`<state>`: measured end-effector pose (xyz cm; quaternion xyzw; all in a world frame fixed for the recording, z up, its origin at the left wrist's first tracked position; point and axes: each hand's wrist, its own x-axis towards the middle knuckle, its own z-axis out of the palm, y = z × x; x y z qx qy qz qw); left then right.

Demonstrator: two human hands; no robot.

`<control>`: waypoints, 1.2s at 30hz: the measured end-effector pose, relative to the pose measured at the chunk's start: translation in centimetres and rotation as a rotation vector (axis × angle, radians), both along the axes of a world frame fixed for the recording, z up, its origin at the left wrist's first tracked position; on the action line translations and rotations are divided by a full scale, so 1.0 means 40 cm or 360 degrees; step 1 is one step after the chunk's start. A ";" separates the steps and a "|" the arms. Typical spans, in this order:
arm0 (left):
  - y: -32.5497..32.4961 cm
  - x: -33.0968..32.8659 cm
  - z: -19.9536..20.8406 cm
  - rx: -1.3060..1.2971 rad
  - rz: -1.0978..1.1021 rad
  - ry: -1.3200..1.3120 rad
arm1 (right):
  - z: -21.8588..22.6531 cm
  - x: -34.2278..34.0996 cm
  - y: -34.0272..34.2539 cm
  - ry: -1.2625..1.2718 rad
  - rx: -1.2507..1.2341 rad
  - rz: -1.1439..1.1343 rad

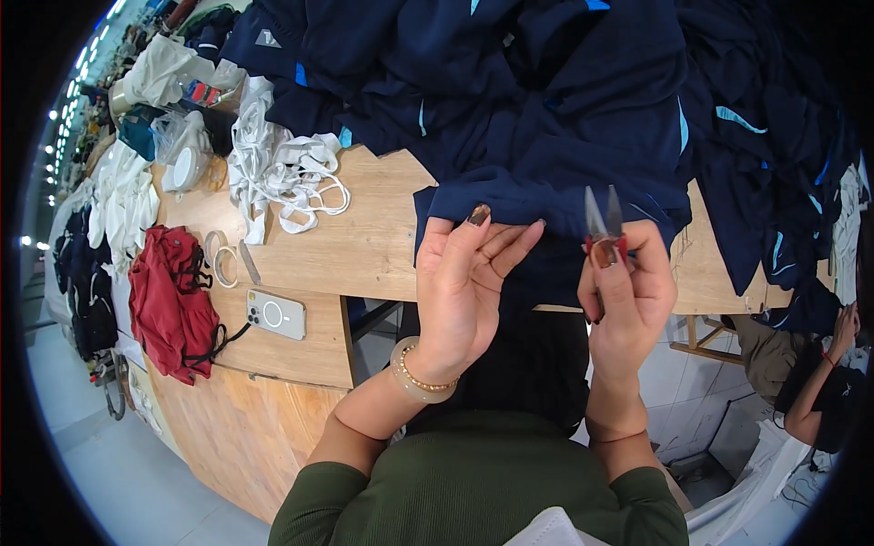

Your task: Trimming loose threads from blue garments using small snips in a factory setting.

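Note:
A navy blue garment (510, 197) lies in front of me, its near edge hanging over the table's front. My left hand (469, 282) is at this edge, palm turned up. Its thumb and index finger close on the cloth, the index tip hidden, while the other fingers curl loosely beside it. In my right hand (628, 291) are small thread snips (603, 223) with red on the grip. Their two pointed blades are parted and point away from me, over the garment, right of my left hand.
More navy garments with light blue strips (583, 100) heap across the far side. Leftward on the wooden table (382, 246) are white straps (282, 164), tape rolls (221, 259), a phone (277, 315) and red cloth (173, 305). Another person's arm (824, 369) shows far right.

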<state>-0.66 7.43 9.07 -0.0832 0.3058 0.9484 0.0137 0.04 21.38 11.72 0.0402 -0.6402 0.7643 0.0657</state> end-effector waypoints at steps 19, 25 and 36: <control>0.000 0.003 0.007 -0.0003 -0.0010 -0.0011 | -0.014 0.004 -0.013 -0.0262 0.0277 0.0140; 0.001 0.000 0.010 0.0000 -0.0013 -0.0033 | -0.015 0.002 -0.014 -0.0263 0.0234 0.0121; 0.000 0.001 0.011 -0.0015 -0.0018 -0.0010 | 0.006 0.005 -0.009 -0.0239 0.0044 0.0089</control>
